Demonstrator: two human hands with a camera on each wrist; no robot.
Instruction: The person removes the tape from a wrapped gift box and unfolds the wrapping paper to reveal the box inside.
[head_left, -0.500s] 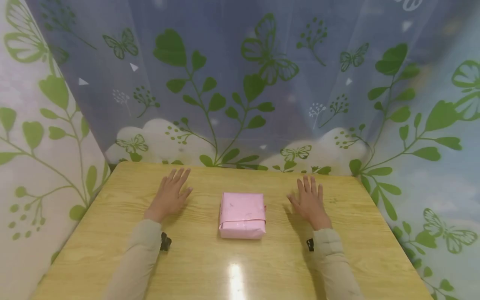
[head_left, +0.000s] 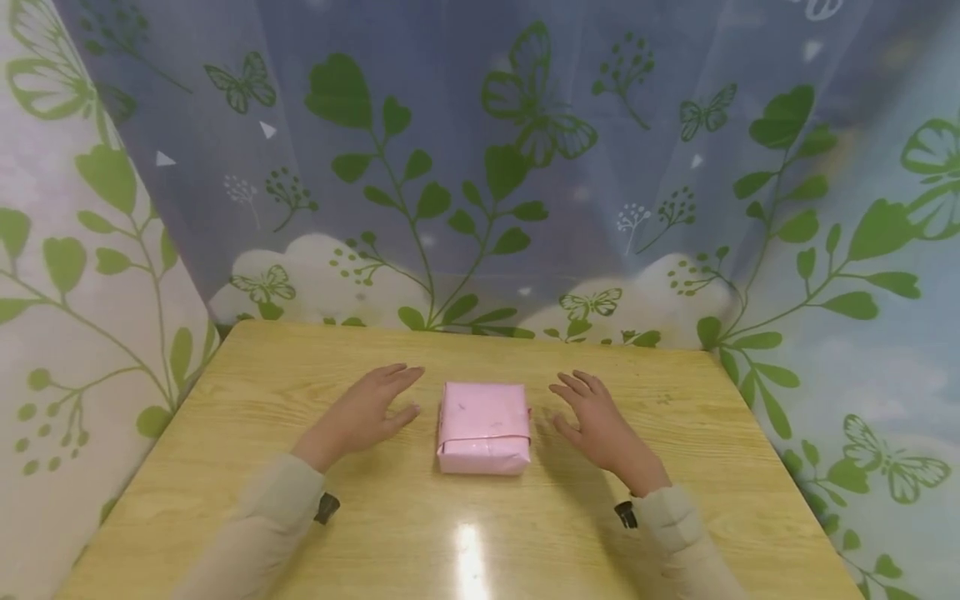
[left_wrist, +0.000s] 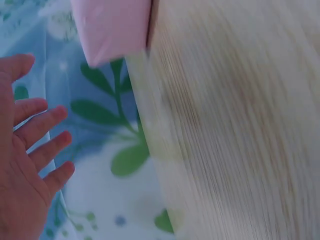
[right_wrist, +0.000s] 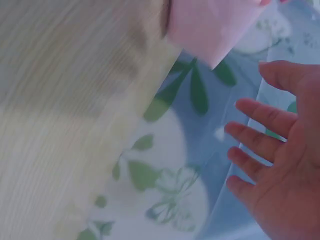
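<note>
the handling looks to be at its very start: the pink package [head_left: 483, 412] sits flat on the wooden table [head_left: 390, 542], between the two hands, and neither one touches it. the left hand [head_left: 363, 417] is just beside its left side, fingers loosely extended and thumb apart, with nothing in its hold; the right hand [head_left: 603, 429] mirrors it on the other side, fingers spread and slightly bent, also holding nothing. both wrist views show the palms turned toward the package with a gap between. as for what is done, i would count only the hands' placement on either side. the wrapping looks closed, with a folded edge across the top near the front and a small red bit [head_left: 529, 412] showing at the right side. any contact, grip or lift is, in my judgement, left to do.
</note>
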